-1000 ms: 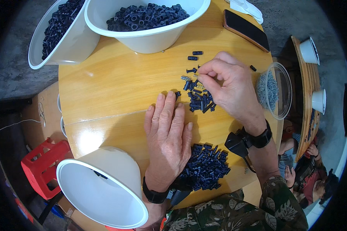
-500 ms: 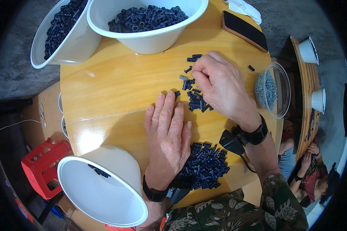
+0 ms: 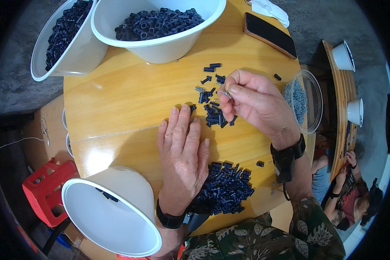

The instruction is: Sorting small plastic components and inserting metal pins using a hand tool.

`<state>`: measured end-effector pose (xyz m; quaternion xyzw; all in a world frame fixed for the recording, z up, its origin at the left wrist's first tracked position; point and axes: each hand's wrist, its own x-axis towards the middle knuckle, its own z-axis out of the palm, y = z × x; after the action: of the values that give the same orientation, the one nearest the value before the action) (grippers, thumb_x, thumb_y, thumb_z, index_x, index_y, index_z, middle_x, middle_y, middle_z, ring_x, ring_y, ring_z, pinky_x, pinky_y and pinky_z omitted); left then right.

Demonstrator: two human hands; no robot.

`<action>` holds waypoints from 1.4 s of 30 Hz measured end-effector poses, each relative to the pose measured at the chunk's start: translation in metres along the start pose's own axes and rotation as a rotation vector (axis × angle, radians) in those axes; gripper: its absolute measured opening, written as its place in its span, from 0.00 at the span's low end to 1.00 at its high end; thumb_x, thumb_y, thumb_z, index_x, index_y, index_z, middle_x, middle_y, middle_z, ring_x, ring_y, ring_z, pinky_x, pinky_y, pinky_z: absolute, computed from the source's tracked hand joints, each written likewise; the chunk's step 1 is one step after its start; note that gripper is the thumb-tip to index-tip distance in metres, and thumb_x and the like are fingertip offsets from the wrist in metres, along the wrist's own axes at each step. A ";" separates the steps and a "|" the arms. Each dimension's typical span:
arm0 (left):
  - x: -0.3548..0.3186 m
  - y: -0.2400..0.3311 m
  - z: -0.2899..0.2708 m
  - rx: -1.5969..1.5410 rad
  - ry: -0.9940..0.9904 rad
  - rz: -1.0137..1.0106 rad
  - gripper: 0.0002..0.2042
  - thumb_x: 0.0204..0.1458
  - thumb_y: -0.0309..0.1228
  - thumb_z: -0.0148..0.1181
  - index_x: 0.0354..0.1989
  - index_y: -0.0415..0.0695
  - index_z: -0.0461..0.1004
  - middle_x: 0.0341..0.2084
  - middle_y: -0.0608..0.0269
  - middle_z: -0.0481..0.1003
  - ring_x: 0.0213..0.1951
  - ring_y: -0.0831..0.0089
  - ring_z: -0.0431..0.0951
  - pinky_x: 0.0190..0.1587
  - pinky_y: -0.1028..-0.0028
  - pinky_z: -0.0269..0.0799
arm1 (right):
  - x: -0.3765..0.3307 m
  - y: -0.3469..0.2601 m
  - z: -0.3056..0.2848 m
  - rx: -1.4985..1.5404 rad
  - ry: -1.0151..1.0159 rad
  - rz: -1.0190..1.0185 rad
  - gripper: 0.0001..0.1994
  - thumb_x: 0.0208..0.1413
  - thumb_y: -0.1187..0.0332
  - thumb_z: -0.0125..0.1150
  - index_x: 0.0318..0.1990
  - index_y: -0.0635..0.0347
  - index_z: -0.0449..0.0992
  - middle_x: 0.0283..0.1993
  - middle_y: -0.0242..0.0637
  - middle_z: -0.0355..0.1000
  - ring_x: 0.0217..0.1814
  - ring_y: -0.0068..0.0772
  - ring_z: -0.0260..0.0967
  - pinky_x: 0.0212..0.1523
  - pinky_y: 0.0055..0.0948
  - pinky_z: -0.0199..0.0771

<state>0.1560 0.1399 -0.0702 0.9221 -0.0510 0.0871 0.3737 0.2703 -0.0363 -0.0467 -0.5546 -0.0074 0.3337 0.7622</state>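
My right hand (image 3: pixel 258 99) pinches a small metal spring (image 3: pixel 225 94) between thumb and fingers, just above the table. Under and beside it lies a loose cluster of small black plastic parts (image 3: pixel 213 115), some tubes and some headed pins. Another spring (image 3: pixel 199 89) rests at the cluster's left side. My left hand (image 3: pixel 181 149) lies flat on the table, fingers stretched out, with a small black part (image 3: pixel 193 107) at its fingertips. To the right of that hand's wrist is a larger heap of black parts (image 3: pixel 229 188).
A clear round tub of springs (image 3: pixel 318 102) stands at the right. White buckets (image 3: pixel 164 50) of black parts are at the far left, and a tilted white bucket (image 3: pixel 151 190) holds a few at near left. A phone (image 3: pixel 271 34) lies far right. Another person (image 3: pixel 346 190) sits beyond.
My right hand has turned and drawn back slightly from the cluster, and the spring in its pinch now shows. The left hand stays flat on the table. The whole view has shifted a little.
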 end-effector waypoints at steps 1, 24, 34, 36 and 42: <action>0.000 0.000 0.000 0.011 -0.004 -0.005 0.18 0.53 0.23 0.58 0.53 0.33 0.71 0.63 0.44 0.64 0.66 0.47 0.61 0.67 0.52 0.52 | 0.000 0.001 -0.001 0.002 -0.002 0.002 0.09 0.66 0.66 0.52 0.42 0.64 0.70 0.38 0.37 0.72 0.36 0.25 0.71 0.39 0.25 0.74; 0.000 0.000 0.002 0.020 -0.001 0.015 0.17 0.52 0.23 0.60 0.51 0.32 0.73 0.62 0.42 0.64 0.66 0.47 0.61 0.67 0.52 0.53 | 0.052 0.005 0.027 -1.249 0.178 -0.865 0.04 0.50 0.79 0.58 0.34 0.66 0.76 0.31 0.45 0.73 0.36 0.50 0.72 0.37 0.41 0.73; 0.001 0.000 -0.001 -0.005 -0.009 -0.011 0.18 0.52 0.23 0.60 0.52 0.33 0.72 0.62 0.43 0.65 0.66 0.47 0.61 0.68 0.52 0.51 | 0.045 -0.015 0.006 -1.084 0.464 -0.718 0.04 0.53 0.76 0.62 0.36 0.61 0.78 0.31 0.41 0.74 0.32 0.39 0.75 0.32 0.32 0.73; 0.001 0.000 0.000 -0.014 -0.012 -0.018 0.18 0.52 0.22 0.60 0.52 0.33 0.72 0.62 0.44 0.65 0.66 0.48 0.60 0.68 0.52 0.51 | 0.044 -0.012 -0.007 -1.142 0.475 -0.695 0.04 0.52 0.75 0.62 0.36 0.61 0.79 0.31 0.41 0.75 0.32 0.39 0.75 0.33 0.32 0.73; -0.001 0.001 -0.003 -0.020 -0.005 -0.014 0.17 0.52 0.22 0.59 0.52 0.33 0.72 0.62 0.43 0.65 0.66 0.47 0.60 0.68 0.52 0.51 | 0.052 -0.008 -0.016 -1.251 0.510 -0.584 0.06 0.53 0.72 0.61 0.37 0.61 0.79 0.35 0.43 0.74 0.36 0.43 0.75 0.38 0.36 0.73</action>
<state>0.1546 0.1411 -0.0680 0.9189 -0.0464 0.0819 0.3831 0.3211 -0.0237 -0.0646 -0.9217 -0.1661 -0.0890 0.3392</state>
